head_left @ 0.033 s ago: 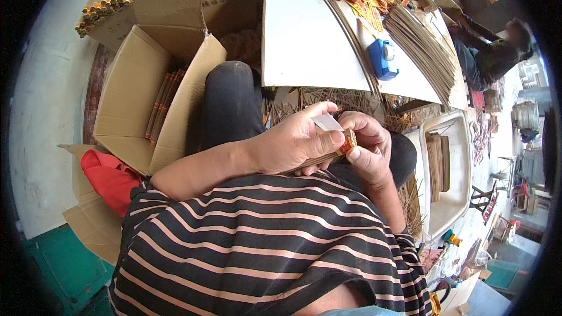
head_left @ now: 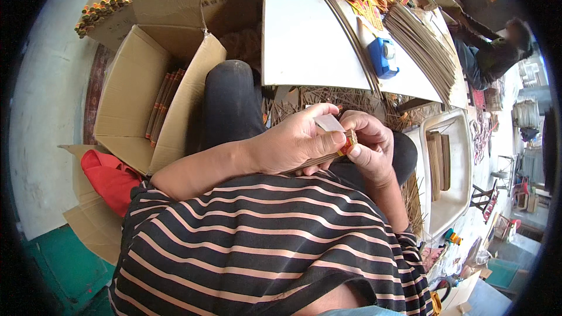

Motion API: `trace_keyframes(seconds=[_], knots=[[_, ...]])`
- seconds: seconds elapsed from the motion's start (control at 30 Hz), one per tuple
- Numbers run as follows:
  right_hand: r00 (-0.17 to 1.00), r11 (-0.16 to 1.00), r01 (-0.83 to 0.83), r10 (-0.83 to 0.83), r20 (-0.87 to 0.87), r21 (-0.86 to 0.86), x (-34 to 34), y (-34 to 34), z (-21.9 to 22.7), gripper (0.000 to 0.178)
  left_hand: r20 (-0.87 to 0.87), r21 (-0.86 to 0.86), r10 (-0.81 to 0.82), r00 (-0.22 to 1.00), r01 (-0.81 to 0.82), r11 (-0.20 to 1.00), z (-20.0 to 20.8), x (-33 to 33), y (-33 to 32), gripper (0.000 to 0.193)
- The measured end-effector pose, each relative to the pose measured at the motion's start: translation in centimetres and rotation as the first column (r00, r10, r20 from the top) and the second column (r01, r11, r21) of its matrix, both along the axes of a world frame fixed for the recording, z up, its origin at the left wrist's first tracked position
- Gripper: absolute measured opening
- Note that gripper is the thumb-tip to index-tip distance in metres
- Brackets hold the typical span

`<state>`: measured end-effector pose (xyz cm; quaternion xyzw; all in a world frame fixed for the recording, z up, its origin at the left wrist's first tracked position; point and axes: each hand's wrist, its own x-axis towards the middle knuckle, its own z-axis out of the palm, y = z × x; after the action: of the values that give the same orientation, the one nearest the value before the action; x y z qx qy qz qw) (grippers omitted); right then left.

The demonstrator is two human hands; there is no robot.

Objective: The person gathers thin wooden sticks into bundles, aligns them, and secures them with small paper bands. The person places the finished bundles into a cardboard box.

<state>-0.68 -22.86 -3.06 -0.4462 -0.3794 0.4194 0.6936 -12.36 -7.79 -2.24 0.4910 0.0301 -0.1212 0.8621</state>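
Hands meet over my lap: left hand (head_left: 293, 140) pinches a white paper strip (head_left: 329, 123), right hand (head_left: 369, 143) grips the stick bundle (head_left: 345, 145), below the white board (head_left: 304, 41).

You see a bright daytime picture with soft light from above. The white table (head_left: 304, 41) shines pale but does not glare. Shadows are weak and sit under your arms. The round lens bends the edges, and the corners are black. The far right looks fuzzy.
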Motion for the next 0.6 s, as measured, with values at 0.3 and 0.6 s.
trace_keyframes(seconds=[0.3, 0.6], knots=[[0.810, 0.996, -0.016, 0.067, 0.582, -0.093, 2.5, -1.0, 1.9, 0.022, 0.023, 0.164, -0.110, 0.994, 0.105, 0.981, 0.7, 0.2, -0.7, 0.039], [0.928, 0.931, -0.091, 0.208, 0.308, -0.354, 2.8, -0.9, 3.9, 0.016, -0.030, 0.171, -0.090, 0.996, 0.094, 0.981, 0.0, 0.4, -0.9, 0.038]])
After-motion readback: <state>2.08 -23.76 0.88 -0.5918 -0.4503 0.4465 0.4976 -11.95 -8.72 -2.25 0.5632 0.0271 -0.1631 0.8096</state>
